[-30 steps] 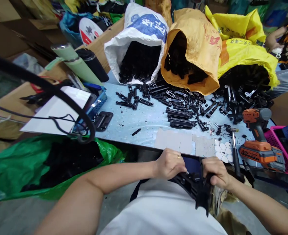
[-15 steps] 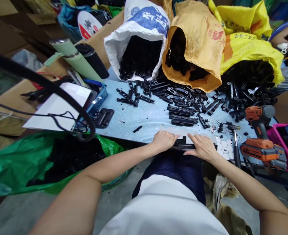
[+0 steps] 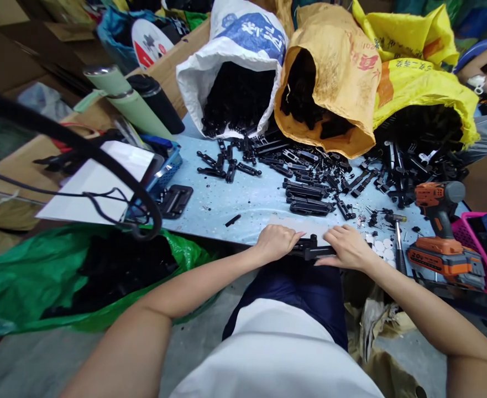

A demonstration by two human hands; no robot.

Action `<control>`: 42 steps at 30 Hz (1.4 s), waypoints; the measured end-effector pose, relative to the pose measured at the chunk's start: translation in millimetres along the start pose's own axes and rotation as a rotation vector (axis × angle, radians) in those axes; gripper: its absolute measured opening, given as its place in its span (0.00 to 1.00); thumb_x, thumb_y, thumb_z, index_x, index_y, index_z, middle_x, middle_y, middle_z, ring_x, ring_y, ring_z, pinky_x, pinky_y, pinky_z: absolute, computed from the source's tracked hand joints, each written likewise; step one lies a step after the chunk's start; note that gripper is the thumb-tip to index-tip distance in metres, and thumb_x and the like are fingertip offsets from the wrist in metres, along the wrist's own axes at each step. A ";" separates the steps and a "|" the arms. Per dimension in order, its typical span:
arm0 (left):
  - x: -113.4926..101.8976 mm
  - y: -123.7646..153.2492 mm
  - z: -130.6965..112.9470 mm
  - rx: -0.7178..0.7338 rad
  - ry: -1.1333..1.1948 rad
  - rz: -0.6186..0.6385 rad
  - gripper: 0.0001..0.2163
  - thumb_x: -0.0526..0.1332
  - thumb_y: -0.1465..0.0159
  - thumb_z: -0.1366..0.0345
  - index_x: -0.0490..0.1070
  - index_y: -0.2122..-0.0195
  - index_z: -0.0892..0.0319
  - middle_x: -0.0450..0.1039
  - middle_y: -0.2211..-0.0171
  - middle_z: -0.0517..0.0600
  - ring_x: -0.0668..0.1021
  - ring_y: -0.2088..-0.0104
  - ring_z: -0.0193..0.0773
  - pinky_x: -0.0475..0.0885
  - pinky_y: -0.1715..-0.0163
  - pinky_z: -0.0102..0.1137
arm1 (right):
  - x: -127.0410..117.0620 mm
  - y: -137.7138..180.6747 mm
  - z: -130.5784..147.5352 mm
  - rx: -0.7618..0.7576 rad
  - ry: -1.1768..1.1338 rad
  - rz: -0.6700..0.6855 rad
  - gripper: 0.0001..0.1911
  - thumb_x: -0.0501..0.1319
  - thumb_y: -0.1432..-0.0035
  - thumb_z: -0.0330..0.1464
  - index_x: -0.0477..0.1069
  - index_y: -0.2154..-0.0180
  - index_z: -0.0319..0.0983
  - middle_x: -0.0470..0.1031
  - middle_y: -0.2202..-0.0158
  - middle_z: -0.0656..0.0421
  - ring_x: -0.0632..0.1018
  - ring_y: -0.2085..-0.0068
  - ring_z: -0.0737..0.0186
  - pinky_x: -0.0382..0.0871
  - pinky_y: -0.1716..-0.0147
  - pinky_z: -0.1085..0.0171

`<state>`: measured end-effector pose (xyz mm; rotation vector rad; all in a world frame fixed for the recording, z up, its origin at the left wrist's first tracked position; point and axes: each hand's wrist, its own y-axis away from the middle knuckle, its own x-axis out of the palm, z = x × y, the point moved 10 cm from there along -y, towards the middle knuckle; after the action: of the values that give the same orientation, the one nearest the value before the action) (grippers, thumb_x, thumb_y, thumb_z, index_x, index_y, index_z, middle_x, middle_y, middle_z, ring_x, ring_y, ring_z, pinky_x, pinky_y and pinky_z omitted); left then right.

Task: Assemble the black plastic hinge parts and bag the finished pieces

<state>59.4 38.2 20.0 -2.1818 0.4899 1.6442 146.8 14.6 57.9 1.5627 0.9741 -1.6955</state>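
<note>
A flat black plastic part (image 3: 314, 250) lies at the near edge of the pale blue table (image 3: 243, 202), on a grey card pad (image 3: 305, 226). My left hand (image 3: 277, 242) grips its left end with curled fingers. My right hand (image 3: 346, 247) presses on its right end, fingers bent over it. Most of the part is hidden under both hands.
Behind the pad lie stacked black bars (image 3: 309, 199) and several scattered black parts. White (image 3: 237, 66), orange (image 3: 330, 77) and yellow (image 3: 425, 88) sacks of black parts stand at the back. An orange cordless drill (image 3: 444, 237), a hammer (image 3: 397, 243) and white discs (image 3: 382, 247) sit right. A green bag (image 3: 81, 276) is left.
Both hands lifted the black part from my lap up onto the table's near edge. In the last half second they have hardly shifted.
</note>
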 end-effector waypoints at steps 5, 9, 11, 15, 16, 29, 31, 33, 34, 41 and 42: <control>-45.3 33.0 -55.3 0.498 0.363 -0.254 0.31 0.34 0.33 0.52 0.66 0.81 0.61 0.67 0.86 0.50 0.70 0.83 0.31 0.60 0.82 0.25 | -49.7 28.9 27.2 -0.097 -0.392 -0.209 0.31 0.36 0.37 0.49 0.58 0.82 0.39 0.58 0.86 0.61 0.60 0.81 0.66 0.51 0.77 0.65; -72.7 62.0 -83.7 0.574 0.839 -0.453 0.28 0.31 0.32 0.56 0.62 0.80 0.60 0.63 0.86 0.47 0.66 0.85 0.29 0.60 0.82 0.25 | -66.8 27.1 64.3 -0.193 -0.986 -0.459 0.26 0.35 0.35 0.43 0.57 0.78 0.40 0.56 0.85 0.64 0.61 0.83 0.67 0.54 0.79 0.65; -76.2 73.0 -89.1 0.554 0.926 -0.606 0.28 0.30 0.33 0.54 0.62 0.78 0.60 0.63 0.85 0.46 0.67 0.84 0.29 0.62 0.81 0.25 | -67.6 29.1 69.2 -0.165 -1.091 -0.723 0.23 0.37 0.36 0.44 0.61 0.74 0.41 0.59 0.82 0.63 0.64 0.81 0.66 0.60 0.76 0.64; -60.0 80.2 -99.1 0.593 0.706 -0.751 0.28 0.35 0.35 0.46 0.66 0.60 0.60 0.71 0.72 0.53 0.75 0.68 0.37 0.69 0.68 0.31 | -41.7 37.4 40.0 0.143 -1.060 -1.064 0.18 0.38 0.37 0.43 0.61 0.57 0.46 0.68 0.61 0.56 0.72 0.60 0.58 0.66 0.60 0.53; -53.2 77.0 -96.7 0.579 0.617 -0.771 0.27 0.37 0.36 0.46 0.65 0.55 0.60 0.71 0.68 0.54 0.74 0.64 0.39 0.70 0.65 0.32 | -32.2 29.5 29.3 0.190 -1.041 -0.992 0.18 0.37 0.37 0.42 0.61 0.56 0.46 0.67 0.57 0.55 0.71 0.55 0.58 0.66 0.57 0.52; 41.5 -23.9 -36.6 0.385 -0.274 -0.126 0.25 0.51 0.39 0.48 0.62 0.46 0.56 0.71 0.67 0.54 0.74 0.69 0.40 0.65 0.72 0.29 | 72.7 -89.8 -113.5 0.338 0.198 0.110 0.32 0.54 0.45 0.51 0.59 0.42 0.45 0.59 0.41 0.49 0.59 0.42 0.42 0.48 0.45 0.44; 40.8 -33.4 -23.4 0.354 -0.282 -0.109 0.23 0.52 0.39 0.50 0.62 0.46 0.56 0.70 0.66 0.55 0.74 0.66 0.41 0.64 0.71 0.29 | 66.1 -101.2 -117.5 0.313 0.185 0.063 0.31 0.51 0.43 0.51 0.57 0.42 0.45 0.58 0.40 0.51 0.58 0.41 0.45 0.47 0.44 0.45; 39.4 -45.7 -13.2 0.341 -0.272 -0.115 0.22 0.54 0.39 0.52 0.62 0.47 0.57 0.70 0.62 0.56 0.73 0.62 0.42 0.63 0.69 0.29 | 53.6 -111.8 -129.9 0.302 0.161 0.002 0.29 0.47 0.40 0.48 0.56 0.41 0.43 0.57 0.40 0.52 0.57 0.40 0.49 0.48 0.44 0.48; 38.5 -52.9 -9.1 0.333 -0.260 -0.122 0.21 0.54 0.38 0.54 0.62 0.47 0.57 0.70 0.61 0.57 0.72 0.59 0.42 0.63 0.68 0.30 | 46.9 -116.9 -140.8 0.315 0.151 -0.021 0.28 0.46 0.39 0.46 0.56 0.41 0.40 0.58 0.40 0.51 0.57 0.40 0.51 0.49 0.44 0.50; 11.5 -84.8 15.2 0.246 -0.051 -0.261 0.23 0.55 0.39 0.53 0.61 0.46 0.62 0.70 0.59 0.57 0.71 0.56 0.43 0.64 0.63 0.33 | 24.2 -147.8 -255.0 0.660 0.115 0.021 0.23 0.49 0.41 0.33 0.60 0.45 0.31 0.61 0.44 0.45 0.64 0.48 0.48 0.63 0.54 0.54; 2.8 -84.4 24.8 0.213 -0.016 -0.311 0.23 0.53 0.37 0.53 0.61 0.46 0.62 0.70 0.58 0.58 0.70 0.56 0.43 0.65 0.61 0.34 | 24.1 -152.6 -266.8 0.681 0.124 0.034 0.23 0.49 0.42 0.32 0.61 0.45 0.31 0.61 0.44 0.44 0.64 0.48 0.47 0.64 0.55 0.54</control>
<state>79.9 123.8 17.6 -1.9723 0.2885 1.3760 157.4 322.4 43.2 2.1095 0.4234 -2.0475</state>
